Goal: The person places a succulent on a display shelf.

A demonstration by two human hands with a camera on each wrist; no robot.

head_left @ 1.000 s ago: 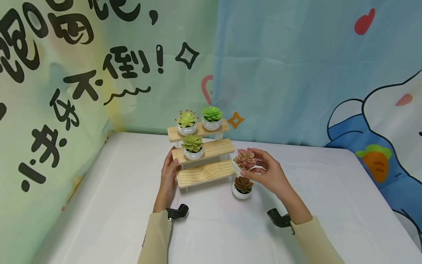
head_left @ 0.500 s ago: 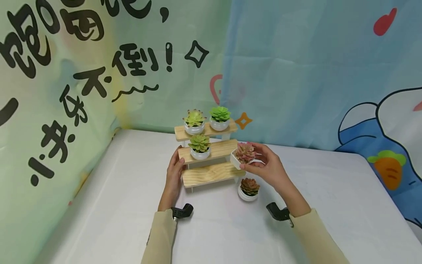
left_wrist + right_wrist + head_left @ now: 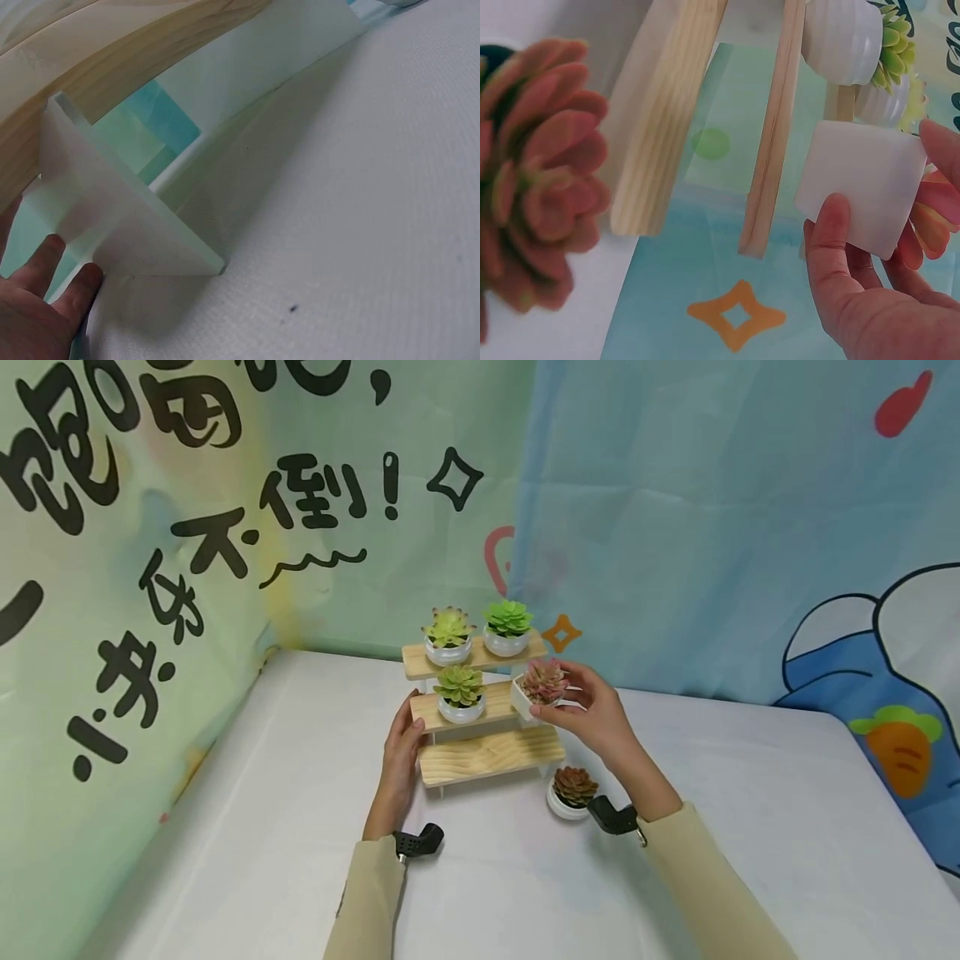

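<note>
In the head view a three-tier plant stand (image 3: 491, 756) has wooden shelves on white supports. My left hand (image 3: 402, 747) holds its left end, thumb at the middle shelf's edge; the left wrist view shows fingers beside the white side support (image 3: 120, 202). My right hand (image 3: 596, 714) pinches a square white pot with a pink succulent (image 3: 543, 681), held at the right part of the middle shelf. In the right wrist view the pot's base (image 3: 862, 187) appears tilted, raised off the shelf. Whether it touches the shelf I cannot tell.
A green potted succulent (image 3: 461, 693) stands on the middle shelf. Two more, a red-tipped one (image 3: 448, 635) and a bright green one (image 3: 507, 627), occupy the top shelf. A brown succulent in a round pot (image 3: 572, 793) sits on the white table (image 3: 262, 860), close to my right wrist.
My right hand has lifted the pink succulent up and leftward, from beside the stand to the middle shelf's right part. The left hand stays on the stand. The head view has shifted slightly.
</note>
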